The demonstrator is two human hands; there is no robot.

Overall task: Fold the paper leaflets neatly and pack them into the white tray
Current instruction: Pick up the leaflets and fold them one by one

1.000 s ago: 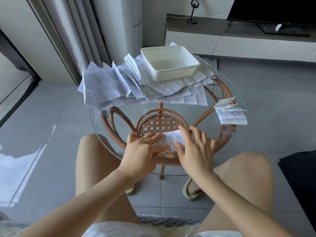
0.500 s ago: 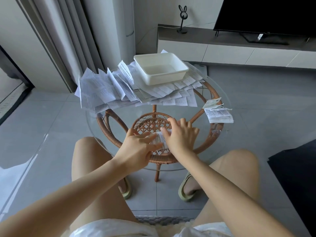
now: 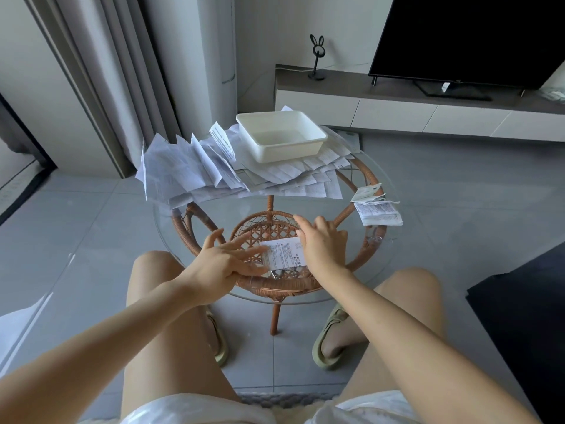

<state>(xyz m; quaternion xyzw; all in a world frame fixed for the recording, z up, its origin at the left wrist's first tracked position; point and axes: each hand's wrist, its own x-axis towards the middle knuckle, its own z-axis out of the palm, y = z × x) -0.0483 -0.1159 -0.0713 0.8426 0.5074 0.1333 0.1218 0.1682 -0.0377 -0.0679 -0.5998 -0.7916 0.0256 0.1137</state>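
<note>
Glass tabletop (image 3: 214, 215) over rattan: left hand (image 3: 227, 261) and right hand (image 3: 324, 243) lie flat, fingers straight, pressing one leaflet (image 3: 282, 252) near the front edge. Early going, I'd judge — the white tray (image 3: 290, 151) stands empty atop the unfolded heap (image 3: 189, 172); a few folded ones (image 3: 377, 206) lie to the right.

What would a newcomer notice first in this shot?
A sprawling heap of unfolded leaflets covers the far left of the round glass table, with the empty white tray sitting on it at the far side. Near the front edge, the left hand and right hand press flat on one folded leaflet; a small folded stack lies at the right rim.
</note>
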